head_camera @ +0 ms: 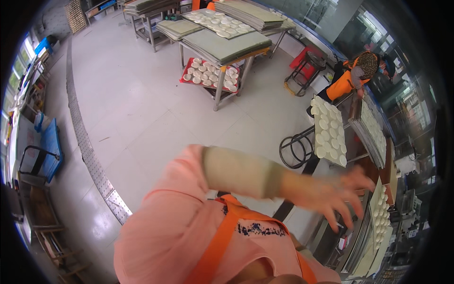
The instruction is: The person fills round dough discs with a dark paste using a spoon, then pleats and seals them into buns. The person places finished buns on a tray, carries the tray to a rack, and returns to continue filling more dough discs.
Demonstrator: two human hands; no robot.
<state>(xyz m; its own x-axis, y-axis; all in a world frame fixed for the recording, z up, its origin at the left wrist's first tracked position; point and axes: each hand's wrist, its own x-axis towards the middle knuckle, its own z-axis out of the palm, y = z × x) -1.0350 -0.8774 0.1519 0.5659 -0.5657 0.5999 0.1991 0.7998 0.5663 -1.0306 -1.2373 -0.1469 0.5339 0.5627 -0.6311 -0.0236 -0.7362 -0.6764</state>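
Observation:
My left hand reaches across to the right with its fingers spread and blurred, and nothing shows in its grasp. A beige oversleeve covers that forearm below a pink sleeve. Beneath and beyond the fingers is a stack of thin boards, and small rounded white dough pieces lie in rows on it. Whether the fingertips touch the boards I cannot tell. Just past the hand, a board of flat pale dough rounds rests on a black stool. My right hand is out of view.
A co-worker in an orange apron bends over another board stack at the right. Ahead, a metal-legged table bears boards, with a red tray of dough rounds below. A blue platform trolley and a perforated drain cover are left.

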